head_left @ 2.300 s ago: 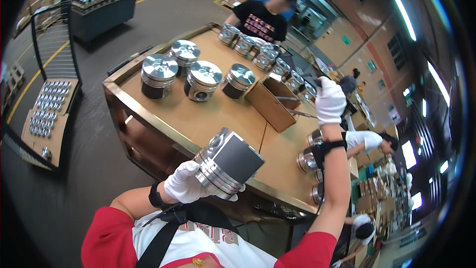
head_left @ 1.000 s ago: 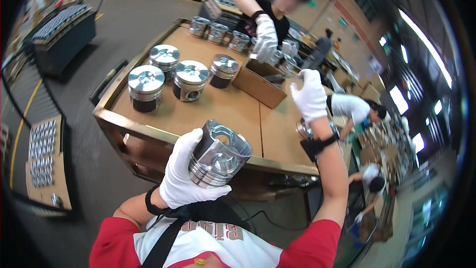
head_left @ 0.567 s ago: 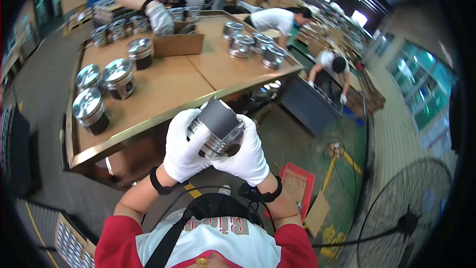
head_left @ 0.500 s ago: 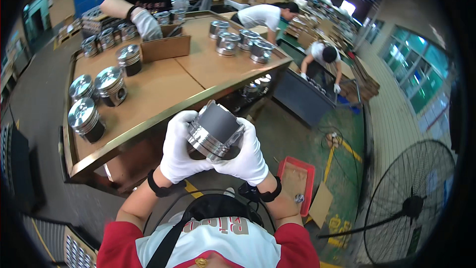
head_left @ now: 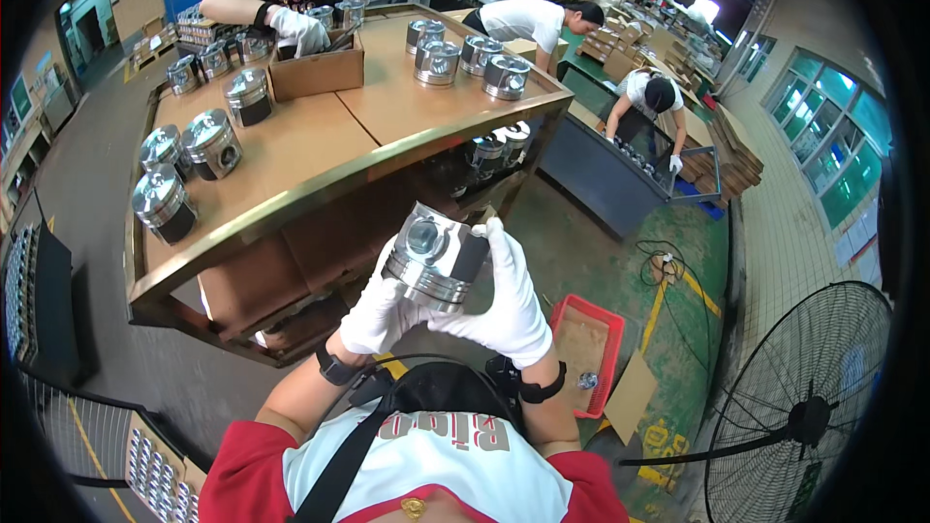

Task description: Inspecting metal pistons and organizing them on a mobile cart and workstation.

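Note:
In front of my body a metal piston (head_left: 426,266) is held up, crown end down, with its grooved ring bands low and the round pin bore facing me. My left hand (head_left: 376,318), in a white glove, is closed around its left and lower side. On the other side my right hand (head_left: 515,305), also gloved in white, grips the dark-coated skirt with thumb and fingers. Beyond the piston stands a brown-topped table (head_left: 310,150) with a metal edge. Several pistons, such as the near-left one (head_left: 163,205), stand on it with their shiny crowns up.
Across the table a co-worker's gloved hand (head_left: 302,34) reaches into a cardboard box (head_left: 320,74). More pistons (head_left: 484,150) sit on a lower shelf. To my right are a red tray (head_left: 613,353) on the floor and a large fan (head_left: 804,416). Two people work by a grey bin (head_left: 591,179).
My hands have turned the piston, so its pin bore side now shows instead of the dark skirt. My right hand's fingers have spread and shifted along it. My view has shifted slightly.

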### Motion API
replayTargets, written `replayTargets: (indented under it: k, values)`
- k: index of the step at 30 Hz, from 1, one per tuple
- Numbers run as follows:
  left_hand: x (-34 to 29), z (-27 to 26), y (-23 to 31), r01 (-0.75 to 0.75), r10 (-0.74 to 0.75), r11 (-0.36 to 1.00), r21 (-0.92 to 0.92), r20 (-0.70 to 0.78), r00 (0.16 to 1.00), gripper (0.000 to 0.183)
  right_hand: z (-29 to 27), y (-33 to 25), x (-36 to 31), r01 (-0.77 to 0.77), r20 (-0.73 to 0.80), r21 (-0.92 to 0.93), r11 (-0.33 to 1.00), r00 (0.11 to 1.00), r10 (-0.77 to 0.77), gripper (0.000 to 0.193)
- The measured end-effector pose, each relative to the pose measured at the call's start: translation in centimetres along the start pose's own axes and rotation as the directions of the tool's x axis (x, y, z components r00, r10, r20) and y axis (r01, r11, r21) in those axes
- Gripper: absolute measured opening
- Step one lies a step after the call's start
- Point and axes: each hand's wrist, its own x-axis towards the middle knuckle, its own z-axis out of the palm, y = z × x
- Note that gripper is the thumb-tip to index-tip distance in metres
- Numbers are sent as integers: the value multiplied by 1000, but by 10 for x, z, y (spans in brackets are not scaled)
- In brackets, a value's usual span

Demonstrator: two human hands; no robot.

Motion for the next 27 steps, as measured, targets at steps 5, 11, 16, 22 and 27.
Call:
replayTargets:
  k: [5, 11, 16, 22, 27]
  values:
    - [11, 19, -33, -303, 369, 876, 375, -116, 922, 126, -19, 33, -10, -40, 83, 48, 998, 996, 36, 118]
    - [-3, 35, -52, -258, 494, 586, 768, -86, 865, 134, -25, 41, -9, -125, 177, 425, 896, 983, 54, 113]
    - [-14, 31, -37, -364, 396, 892, 267, -76, 915, 142, -21, 25, 0, 200, 83, 173, 964, 973, -217, 111]
    - [-32, -4, -34, -375, 414, 886, -271, 99, 905, 117, 5, -16, 13, 474, 51, 295, 830, 859, -509, 110]
    - [-46, -21, -7, -294, 364, 819, -493, 49, 930, 57, 35, -33, 30, 471, 97, 275, 838, 854, -512, 127]
